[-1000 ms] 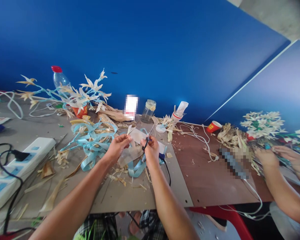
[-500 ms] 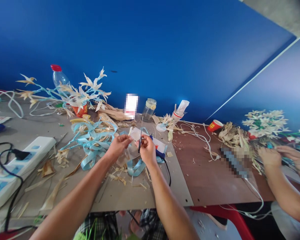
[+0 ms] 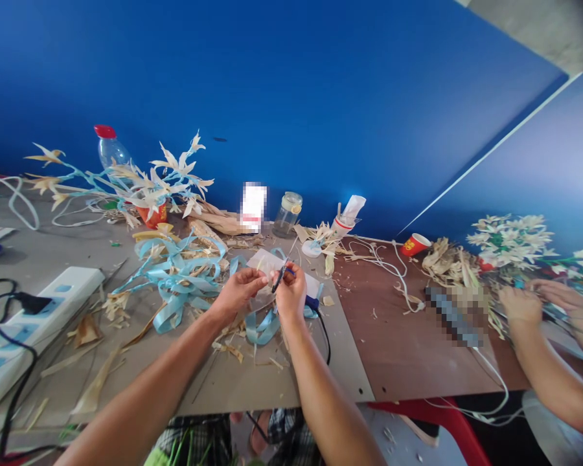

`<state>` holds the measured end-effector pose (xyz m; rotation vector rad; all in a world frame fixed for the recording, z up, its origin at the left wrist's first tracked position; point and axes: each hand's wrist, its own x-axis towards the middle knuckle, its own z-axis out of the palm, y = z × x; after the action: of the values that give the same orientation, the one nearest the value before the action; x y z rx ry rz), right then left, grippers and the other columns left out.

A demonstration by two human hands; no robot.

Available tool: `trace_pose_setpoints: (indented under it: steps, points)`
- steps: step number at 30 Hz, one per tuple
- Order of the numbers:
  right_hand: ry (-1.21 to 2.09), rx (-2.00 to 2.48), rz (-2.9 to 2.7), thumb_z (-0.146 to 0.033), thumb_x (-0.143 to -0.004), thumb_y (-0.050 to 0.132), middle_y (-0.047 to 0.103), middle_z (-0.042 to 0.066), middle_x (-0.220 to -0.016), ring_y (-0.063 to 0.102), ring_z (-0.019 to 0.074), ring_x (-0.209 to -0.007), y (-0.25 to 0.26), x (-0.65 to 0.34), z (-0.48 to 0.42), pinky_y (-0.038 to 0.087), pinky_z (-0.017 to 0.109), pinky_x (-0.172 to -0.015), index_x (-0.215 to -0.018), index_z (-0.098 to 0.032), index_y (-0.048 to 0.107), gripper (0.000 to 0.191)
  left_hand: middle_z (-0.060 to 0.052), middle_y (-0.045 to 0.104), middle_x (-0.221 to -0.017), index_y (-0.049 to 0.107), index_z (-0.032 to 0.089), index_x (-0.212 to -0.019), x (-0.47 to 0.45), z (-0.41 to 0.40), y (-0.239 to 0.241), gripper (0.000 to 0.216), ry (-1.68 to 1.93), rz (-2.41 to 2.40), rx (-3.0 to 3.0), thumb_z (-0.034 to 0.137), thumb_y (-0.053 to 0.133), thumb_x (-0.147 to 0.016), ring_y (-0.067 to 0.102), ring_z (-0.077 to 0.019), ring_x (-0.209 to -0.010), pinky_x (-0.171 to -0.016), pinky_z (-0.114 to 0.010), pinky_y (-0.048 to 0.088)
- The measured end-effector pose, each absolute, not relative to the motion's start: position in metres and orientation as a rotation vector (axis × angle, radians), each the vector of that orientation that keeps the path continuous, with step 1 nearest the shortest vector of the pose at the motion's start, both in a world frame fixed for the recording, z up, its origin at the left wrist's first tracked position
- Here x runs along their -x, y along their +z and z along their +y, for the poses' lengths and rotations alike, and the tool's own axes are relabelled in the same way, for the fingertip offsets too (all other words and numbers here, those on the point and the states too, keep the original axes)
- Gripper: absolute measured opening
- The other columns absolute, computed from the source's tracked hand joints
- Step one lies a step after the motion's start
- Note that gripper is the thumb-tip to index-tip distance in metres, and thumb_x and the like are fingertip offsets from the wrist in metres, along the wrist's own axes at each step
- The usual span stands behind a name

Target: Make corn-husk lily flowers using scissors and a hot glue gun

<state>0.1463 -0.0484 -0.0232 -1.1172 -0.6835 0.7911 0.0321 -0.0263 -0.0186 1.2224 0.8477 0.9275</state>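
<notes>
Above the middle of the table, my two hands are close together, their fingertips nearly touching. My left hand (image 3: 243, 288) is closed in a pinch on a small pale piece, too small to name. In my right hand (image 3: 290, 291) sits a slim dark tool (image 3: 280, 277) with a thin pointed end slanting up to the right; its kind is unclear. Beneath the hands lie white paper (image 3: 265, 260) and a loop of light blue ribbon (image 3: 262, 331). A blue tool (image 3: 311, 302) with a black cord is partly hidden behind my right hand. More blue ribbon (image 3: 175, 285) is heaped left.
A power strip (image 3: 43, 323) lies left. Dried-husk flowers (image 3: 175, 165) on blue stems, a clear jar (image 3: 287, 213) and a red cup (image 3: 415, 244) stand toward the blue wall. Husk scraps litter the table. A co-worker's hands (image 3: 519, 304) are at the right.
The dark tool in my right hand has tilted from nearly upright to slanting right. My left hand has moved slightly right, closer to the right fingers.
</notes>
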Motion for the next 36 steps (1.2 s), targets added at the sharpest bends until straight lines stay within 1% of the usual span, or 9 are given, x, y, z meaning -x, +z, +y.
trace_pose_setpoints:
  steps: [4,8,13,18,24,28,32,36]
  points:
    - [0.763,1.129,-0.635,-0.026,-0.06,0.066,0.063,-0.002,-0.068,0.059,0.0113,-0.059,-0.022,-0.143,-0.049,0.045,0.023,-0.055,-0.094,-0.016,0.047,0.04,0.004,0.05,-0.062,0.057,0.015,-0.072,-0.037,-0.027,-0.023,0.031,0.907,0.837,-1.216,0.043,0.068,-0.068,0.038,-0.0067,-0.054,-0.052,-0.02,0.03]
    - [0.782,1.122,-0.631,-0.027,-0.061,0.066,0.064,-0.001,-0.068,0.06,0.0122,-0.06,-0.024,-0.141,-0.05,0.046,0.024,-0.057,-0.095,-0.016,0.047,0.04,0.005,0.048,-0.059,0.056,0.016,-0.071,-0.038,-0.026,-0.024,0.032,0.9,0.862,-1.207,0.045,0.066,-0.068,0.036,-0.0068,-0.051,-0.05,-0.02,0.028]
    - [0.806,1.116,-0.625,-0.027,-0.062,0.066,0.066,0.001,-0.073,0.061,0.0125,-0.065,-0.025,-0.138,-0.05,0.046,0.023,-0.059,-0.096,-0.015,0.048,0.041,0.005,0.047,-0.057,0.056,0.015,-0.069,-0.035,-0.026,-0.02,0.032,0.928,0.92,-1.22,0.046,0.065,-0.067,0.037,-0.0075,-0.05,-0.05,-0.021,0.028]
    - [0.85,1.104,-0.629,-0.028,-0.06,0.068,0.066,0.001,-0.072,0.061,0.0129,-0.064,-0.025,-0.136,-0.051,0.046,0.024,-0.059,-0.095,-0.016,0.048,0.042,0.006,0.042,-0.051,0.051,0.016,-0.066,-0.033,-0.026,-0.022,0.032,0.976,0.925,-1.249,0.046,0.058,-0.073,0.035,-0.0078,-0.049,-0.05,-0.021,0.026]
    - [0.865,1.127,-0.685,-0.03,-0.062,0.068,0.067,0.003,-0.079,0.062,0.015,-0.072,-0.03,-0.134,-0.051,0.047,0.027,-0.066,-0.099,-0.015,0.048,0.044,0.005,0.04,-0.054,0.05,0.016,-0.068,-0.029,-0.023,-0.026,0.034,1.04,0.901,-1.317,0.049,0.054,-0.077,0.035,-0.0083,-0.051,-0.05,-0.022,0.026]
    - [0.898,1.14,-0.77,-0.034,-0.068,0.065,0.066,0.005,-0.088,0.06,0.0152,-0.078,-0.032,-0.133,-0.056,0.046,0.026,-0.069,-0.106,-0.015,0.052,0.044,0.006,0.04,-0.054,0.048,0.016,-0.068,-0.023,-0.017,-0.026,0.034,1.11,0.923,-1.252,0.048,0.054,-0.077,0.034,-0.0079,-0.051,-0.051,-0.022,0.027]
    - [0.938,1.156,-0.915,-0.041,-0.073,0.061,0.063,0.004,-0.084,0.057,0.0139,-0.072,-0.031,-0.132,-0.066,0.044,0.025,-0.064,-0.11,-0.015,0.054,0.046,0.006,0.037,-0.051,0.046,0.017,-0.064,-0.017,-0.011,-0.024,0.035,1.164,0.955,-1.203,0.048,0.053,-0.078,0.03,-0.0074,-0.048,-0.049,-0.022,0.024]
    - [0.91,1.158,-1.046,-0.043,-0.074,0.06,0.061,0.004,-0.084,0.057,0.0141,-0.073,-0.031,-0.127,-0.073,0.045,0.026,-0.066,-0.11,-0.016,0.054,0.045,0.005,0.039,-0.052,0.047,0.016,-0.063,-0.013,-0.009,-0.022,0.034,1.198,0.968,-1.17,0.046,0.052,-0.079,0.033,-0.0075,-0.049,-0.05,-0.022,0.026]
